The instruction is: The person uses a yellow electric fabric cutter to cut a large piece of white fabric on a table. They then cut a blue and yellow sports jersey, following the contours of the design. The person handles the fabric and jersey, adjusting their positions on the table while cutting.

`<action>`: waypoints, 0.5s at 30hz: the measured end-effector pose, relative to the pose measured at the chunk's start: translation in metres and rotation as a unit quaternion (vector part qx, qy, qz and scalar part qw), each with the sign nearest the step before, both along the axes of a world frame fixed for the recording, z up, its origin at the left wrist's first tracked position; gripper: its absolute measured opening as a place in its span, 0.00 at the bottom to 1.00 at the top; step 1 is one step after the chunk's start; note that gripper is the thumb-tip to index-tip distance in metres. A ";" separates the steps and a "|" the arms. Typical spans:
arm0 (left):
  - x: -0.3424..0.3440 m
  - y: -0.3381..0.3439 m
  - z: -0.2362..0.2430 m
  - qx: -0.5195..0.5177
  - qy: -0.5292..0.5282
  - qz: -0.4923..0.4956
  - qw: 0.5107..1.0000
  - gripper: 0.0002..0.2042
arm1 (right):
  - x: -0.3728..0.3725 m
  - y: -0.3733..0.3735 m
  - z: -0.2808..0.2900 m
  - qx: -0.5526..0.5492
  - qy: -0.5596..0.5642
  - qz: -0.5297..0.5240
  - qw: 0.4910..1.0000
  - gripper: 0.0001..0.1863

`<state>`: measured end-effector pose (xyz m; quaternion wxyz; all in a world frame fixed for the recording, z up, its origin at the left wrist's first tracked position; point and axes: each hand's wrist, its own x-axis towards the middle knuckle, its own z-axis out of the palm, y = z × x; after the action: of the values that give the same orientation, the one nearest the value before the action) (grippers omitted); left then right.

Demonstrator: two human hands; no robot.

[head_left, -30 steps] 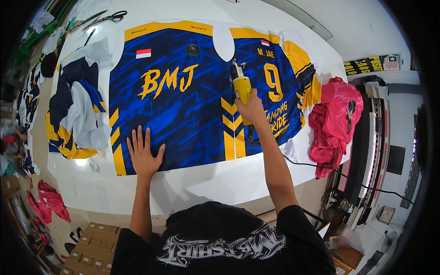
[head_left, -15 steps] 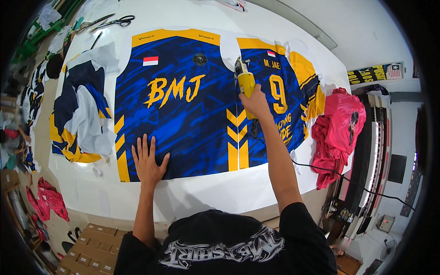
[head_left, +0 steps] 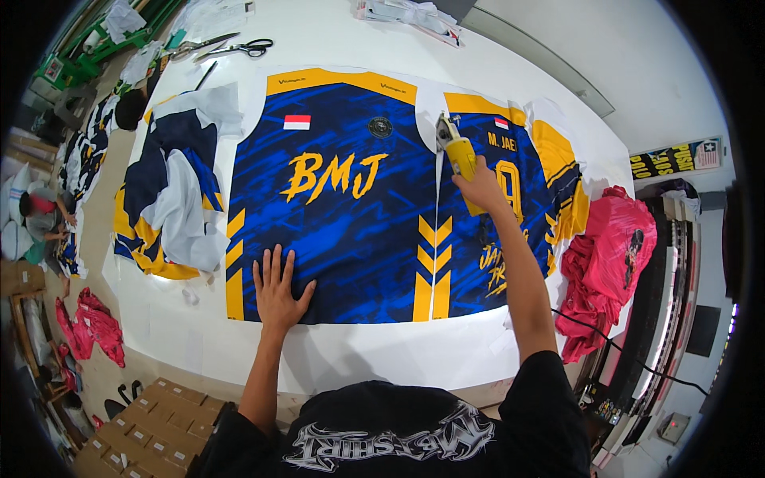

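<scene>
My left hand (head_left: pixel 280 293) lies open, fingers spread, on the large blue-and-yellow jersey panel (head_left: pixel 335 227), near its lower edge. My right hand (head_left: pixel 476 185) grips a yellow electric cloth cutter (head_left: pixel 463 163) with a metal head and black cord. The cutter's head is at the upper part of the narrow split between that panel and the second blue-and-yellow panel (head_left: pixel 498 267) on the right, by the white armhole area. A yellow-and-navy piece (head_left: pixel 560 159) lies at the second panel's right side, its edges overlapping white fabric.
Crumpled navy, white and yellow cloth (head_left: pixel 167 199) lies left, black scissors (head_left: pixel 256 48) at the back, a pink garment pile (head_left: pixel 606 255) right, all on the white table (head_left: pixel 366 350). Cardboard boxes (head_left: pixel 151 430) stand low left. Another person (head_left: pixel 40 207) handles fabric at far left.
My right hand and the cutter have moved away from me, up along the split between the panels. The view has shifted, putting the table lower and further right in the picture.
</scene>
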<state>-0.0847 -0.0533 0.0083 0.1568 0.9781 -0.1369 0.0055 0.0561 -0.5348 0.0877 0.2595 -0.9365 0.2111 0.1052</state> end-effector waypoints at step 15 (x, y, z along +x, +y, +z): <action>0.000 -0.005 -0.006 0.022 -0.009 -0.008 1.000 0.38 | -0.030 -0.075 0.006 -0.040 -0.027 0.197 0.979 0.39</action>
<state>-0.0848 -0.0579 0.0027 0.1337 0.9801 -0.1461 0.0104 0.0257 -0.6102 0.0935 0.2018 -0.9718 0.0193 0.1209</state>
